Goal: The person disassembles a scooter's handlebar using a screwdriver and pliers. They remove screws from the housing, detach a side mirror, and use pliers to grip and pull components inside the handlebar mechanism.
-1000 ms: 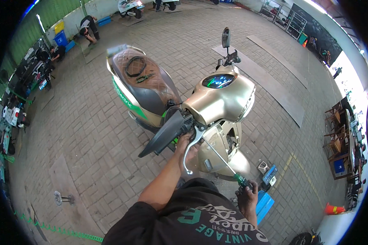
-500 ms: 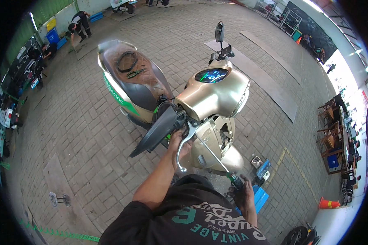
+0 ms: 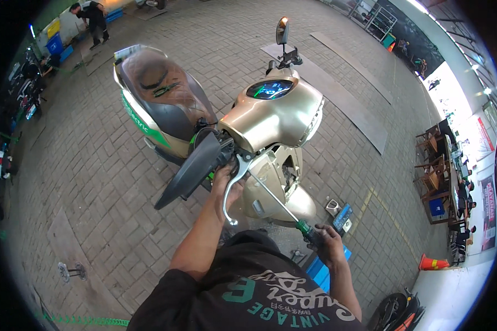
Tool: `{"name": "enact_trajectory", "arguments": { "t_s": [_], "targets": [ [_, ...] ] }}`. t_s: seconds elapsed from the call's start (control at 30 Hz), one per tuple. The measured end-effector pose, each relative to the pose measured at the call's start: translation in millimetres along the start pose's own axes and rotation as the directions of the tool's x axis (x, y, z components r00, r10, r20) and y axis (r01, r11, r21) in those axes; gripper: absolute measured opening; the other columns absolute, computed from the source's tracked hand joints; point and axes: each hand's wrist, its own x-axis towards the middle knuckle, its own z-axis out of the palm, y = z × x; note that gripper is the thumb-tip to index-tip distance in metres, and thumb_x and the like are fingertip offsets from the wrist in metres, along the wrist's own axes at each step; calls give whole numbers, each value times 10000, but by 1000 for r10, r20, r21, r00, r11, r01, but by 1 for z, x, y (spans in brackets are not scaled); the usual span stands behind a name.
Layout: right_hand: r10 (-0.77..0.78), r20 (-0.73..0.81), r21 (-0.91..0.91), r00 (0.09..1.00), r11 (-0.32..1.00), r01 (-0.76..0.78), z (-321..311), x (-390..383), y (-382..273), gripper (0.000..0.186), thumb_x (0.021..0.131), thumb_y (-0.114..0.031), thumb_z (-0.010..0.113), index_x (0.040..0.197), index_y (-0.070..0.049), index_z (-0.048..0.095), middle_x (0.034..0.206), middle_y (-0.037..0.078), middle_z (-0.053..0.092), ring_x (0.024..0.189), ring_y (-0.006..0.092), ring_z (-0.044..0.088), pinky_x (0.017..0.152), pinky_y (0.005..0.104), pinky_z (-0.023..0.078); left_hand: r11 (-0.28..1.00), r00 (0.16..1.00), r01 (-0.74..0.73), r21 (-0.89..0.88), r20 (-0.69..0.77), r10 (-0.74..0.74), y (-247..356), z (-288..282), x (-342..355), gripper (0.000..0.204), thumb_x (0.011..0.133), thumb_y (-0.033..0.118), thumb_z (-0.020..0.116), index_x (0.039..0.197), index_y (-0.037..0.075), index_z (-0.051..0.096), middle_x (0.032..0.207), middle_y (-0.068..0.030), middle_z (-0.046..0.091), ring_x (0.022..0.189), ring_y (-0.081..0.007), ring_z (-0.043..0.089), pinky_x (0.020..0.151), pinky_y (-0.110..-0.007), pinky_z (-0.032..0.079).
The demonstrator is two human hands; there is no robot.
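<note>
Gold scooter (image 3: 281, 118) stands on the block-paved floor (image 3: 121, 171), directly ahead of the operator. Right hand (image 3: 329, 244) grips a green-handled screwdriver (image 3: 300, 224), its shaft angled up toward the brake lever (image 3: 226, 201) mount; tip contact cannot be confirmed. Left hand (image 3: 226, 179) is beneath the handlebar, behind the lever; its grip cannot be determined. Pliers (image 3: 166, 89) lie on the brown seat (image 3: 176, 107).

Motorbike workshop: gold scooter (image 3: 281, 122), long screwdriver (image 3: 302, 225), parked motorbikes (image 3: 27, 91).

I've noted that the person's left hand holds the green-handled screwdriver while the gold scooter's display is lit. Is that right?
Not quite: the head view shows the right hand holding the green-handled screwdriver. The display of the gold scooter is indeed lit.
</note>
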Motion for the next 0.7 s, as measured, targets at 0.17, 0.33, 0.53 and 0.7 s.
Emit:
{"name": "enact_trajectory", "arguments": {
  "t_s": [0.17, 0.33, 0.53, 0.7],
  "targets": [
    [136, -69, 655, 988, 753, -58, 16, 8, 38, 454, 906, -442, 432, 1095, -36, 512, 928, 154, 603, 770, 251, 593, 672, 324, 493, 999, 996, 38, -13, 76, -36, 4, -5, 3, 241, 895, 184, 493, 1003, -18, 567, 809, -118, 642, 592, -203, 622, 419, -195, 511],
    [121, 156, 603, 980, 774, -192, -6, 14, 48, 504, 917, -498, 360, 1036, -37, 528, 629, 100, 543, 435, 203, 461, 417, 307, 377, 984, 970, 173, 41, 166, -177, 13, -9, 1, 239, 884, 181, 513, 1002, -20, 567, 829, -116, 642, 613, -200, 624, 424, -191, 507],
    [-128, -114, 530, 985, 831, 169, 11, 5, 54, 322, 917, -315, 468, 1033, -20, 523, 885, 144, 545, 554, 219, 532, 527, 325, 448, 995, 995, 81, 57, 48, -83, 7, -1, -5, 261, 874, 198, 532, 1016, -19, 563, 856, -130, 632, 628, -208, 618, 427, -193, 506],
    [-91, 48, 421, 995, 905, 63, 5, 0, 33, 370, 909, -238, 472, 1164, 30, 479, 1035, 199, 560, 660, 257, 604, 551, 334, 482, 988, 992, 98, 122, 68, -107, 9, -6, 0, 308, 875, 242, 531, 1032, -22, 548, 837, -132, 615, 646, -201, 614, 406, -188, 503]
  ]
}}
